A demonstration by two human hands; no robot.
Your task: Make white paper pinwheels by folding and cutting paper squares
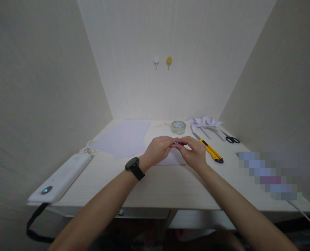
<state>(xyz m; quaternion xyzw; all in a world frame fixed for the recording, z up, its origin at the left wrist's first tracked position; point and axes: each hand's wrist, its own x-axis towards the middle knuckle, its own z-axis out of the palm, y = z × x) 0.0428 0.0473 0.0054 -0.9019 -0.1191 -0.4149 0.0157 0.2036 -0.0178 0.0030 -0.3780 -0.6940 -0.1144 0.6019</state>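
Hands (176,148) – small rounded object (176,143) pinched

a plain home craft corner, pale wooden desk (157,188) boxed in by bare cream walls, two stick-on hooks (162,60) upper centre, paper sheets (123,137), tape roll (178,127), scissors (230,138), yellow utility knife (209,150) at the back

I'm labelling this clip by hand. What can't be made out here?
- Head view: small item pinched between left hand and right hand, too small, fingers cover it.
- Object at table's right: pixelated blur.
- White sheet: mostly hidden under both hands.
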